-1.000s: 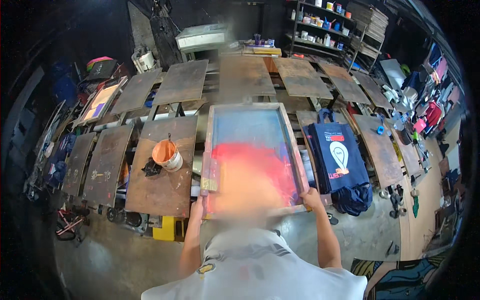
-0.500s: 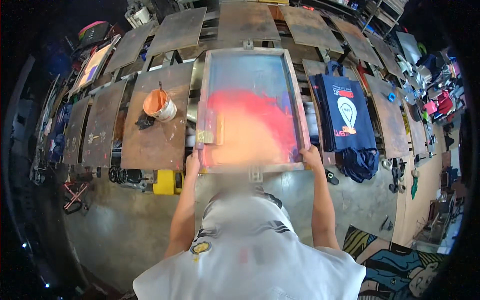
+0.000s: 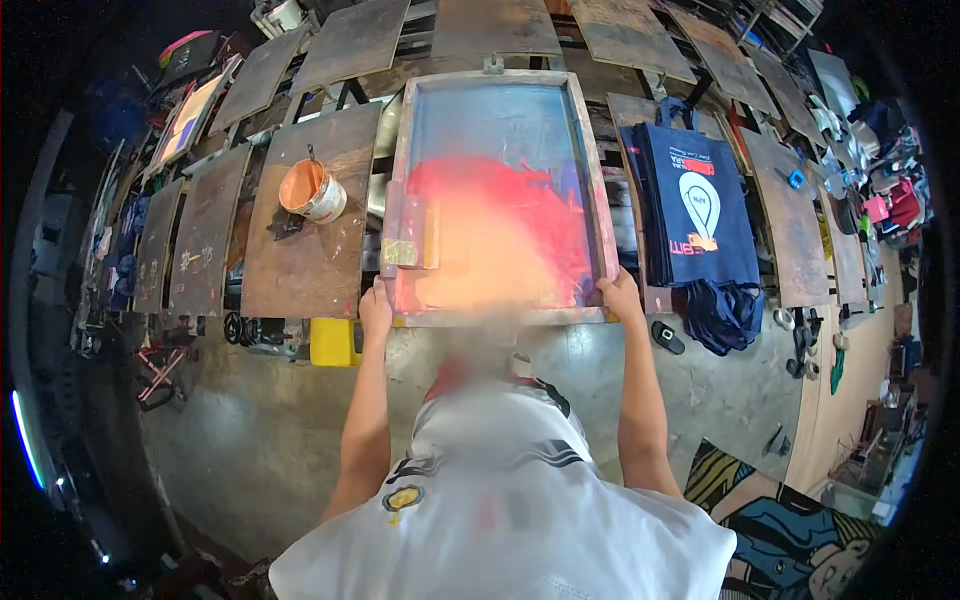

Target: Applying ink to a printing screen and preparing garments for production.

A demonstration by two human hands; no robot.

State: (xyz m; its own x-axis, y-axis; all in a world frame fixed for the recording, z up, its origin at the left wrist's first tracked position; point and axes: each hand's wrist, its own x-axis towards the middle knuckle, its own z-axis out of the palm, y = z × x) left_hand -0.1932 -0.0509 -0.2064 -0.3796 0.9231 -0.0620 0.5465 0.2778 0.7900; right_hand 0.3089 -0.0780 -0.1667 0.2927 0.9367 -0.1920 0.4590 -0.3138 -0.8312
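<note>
Wood-framed screen [image 3: 495, 125], smeared red and peach, lies at centre frame, its long axis running away from the wearer. Left hand [image 3: 377, 310] and right hand [image 3: 622, 296] grasp its lower corners, about equally near.

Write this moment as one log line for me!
left hand: holds framed screen, near left corner | right hand: holds near right corner | ink: red, orange | bucket: left of screen | navy bag: right of screen

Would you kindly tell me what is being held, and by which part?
The screen, by its near corners: left hand at the left, right hand at the right.
</note>
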